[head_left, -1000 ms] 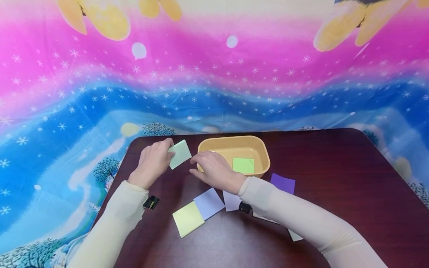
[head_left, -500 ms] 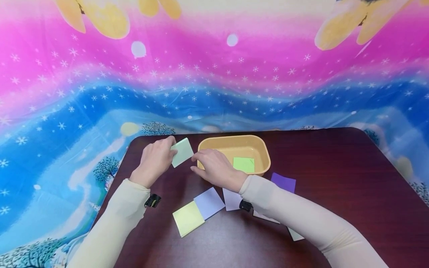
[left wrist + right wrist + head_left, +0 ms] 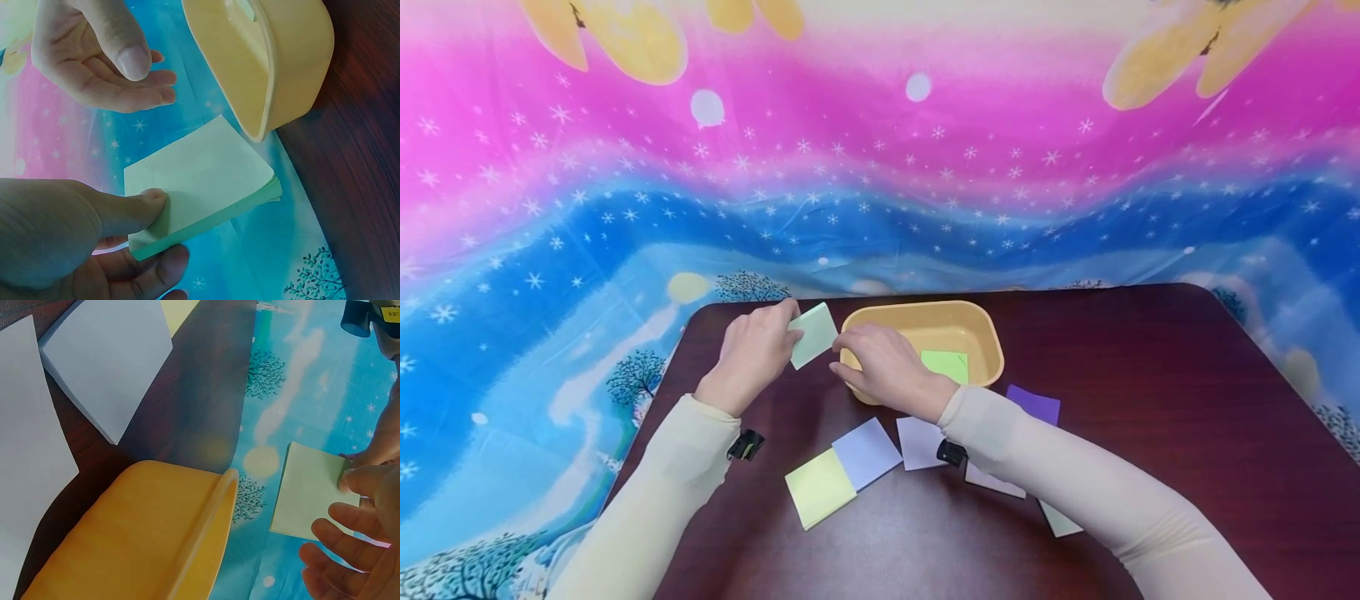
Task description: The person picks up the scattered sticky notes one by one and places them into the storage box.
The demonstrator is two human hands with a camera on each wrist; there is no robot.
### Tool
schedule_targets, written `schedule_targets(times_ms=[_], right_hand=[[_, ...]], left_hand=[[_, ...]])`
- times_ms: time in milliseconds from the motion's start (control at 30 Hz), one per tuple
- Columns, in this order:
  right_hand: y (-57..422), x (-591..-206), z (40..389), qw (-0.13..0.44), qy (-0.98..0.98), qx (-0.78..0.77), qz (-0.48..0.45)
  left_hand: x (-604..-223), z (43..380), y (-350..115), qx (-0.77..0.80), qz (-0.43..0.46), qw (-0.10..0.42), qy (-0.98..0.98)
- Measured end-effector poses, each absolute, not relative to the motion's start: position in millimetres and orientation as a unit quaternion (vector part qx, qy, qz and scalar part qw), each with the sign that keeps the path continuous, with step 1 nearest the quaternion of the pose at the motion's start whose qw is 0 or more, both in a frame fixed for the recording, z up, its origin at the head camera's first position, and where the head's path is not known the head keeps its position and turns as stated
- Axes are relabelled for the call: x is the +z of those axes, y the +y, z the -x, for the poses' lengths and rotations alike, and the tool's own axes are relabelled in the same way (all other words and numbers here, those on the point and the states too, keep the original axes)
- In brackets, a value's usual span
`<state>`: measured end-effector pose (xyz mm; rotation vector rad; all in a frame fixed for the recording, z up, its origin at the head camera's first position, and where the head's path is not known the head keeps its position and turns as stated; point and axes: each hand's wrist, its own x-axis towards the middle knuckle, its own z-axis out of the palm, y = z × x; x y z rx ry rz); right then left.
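My left hand [image 3: 751, 354] pinches a pale green sticky note pad [image 3: 815, 335] by its near corner, thumb on top and fingers beneath. In the left wrist view the pad [image 3: 200, 165] is a thick block, its sheets slightly fanned at one corner. My right hand [image 3: 891, 371] hovers over the left end of a yellow plastic basket [image 3: 987, 333], its fingers relaxed and holding nothing. Its fingertips point toward the pad's right corner, and the left wrist view shows a gap between this hand [image 3: 103, 59] and the pad. A bright green sticky note pad [image 3: 945, 365] lies inside the basket.
Nearer on the dark wooden table [image 3: 1165, 400] lie a yellow pad [image 3: 822, 489], a periwinkle pad [image 3: 867, 454] and a lavender pad [image 3: 920, 443]. A purple one [image 3: 1034, 406] and further pale ones are partly under the right sleeve [image 3: 1060, 458]. A patterned cloth [image 3: 880, 200] hangs behind.
The left hand has moved slightly right and away from me with the pale green pad, bringing it closer to the basket and the right hand. The right hand has shifted only a little.
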<state>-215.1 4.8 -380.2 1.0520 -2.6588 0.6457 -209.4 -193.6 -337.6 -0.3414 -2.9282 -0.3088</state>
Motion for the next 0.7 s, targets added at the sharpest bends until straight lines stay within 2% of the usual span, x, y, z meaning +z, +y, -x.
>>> schedule_targets(times_ms=[700], right_hand=[[13,-373,222,0.107,-0.91,0.216,-0.338]], left_hand=[[-336,212,-179,-0.129,0.116,0.085,-0.981]])
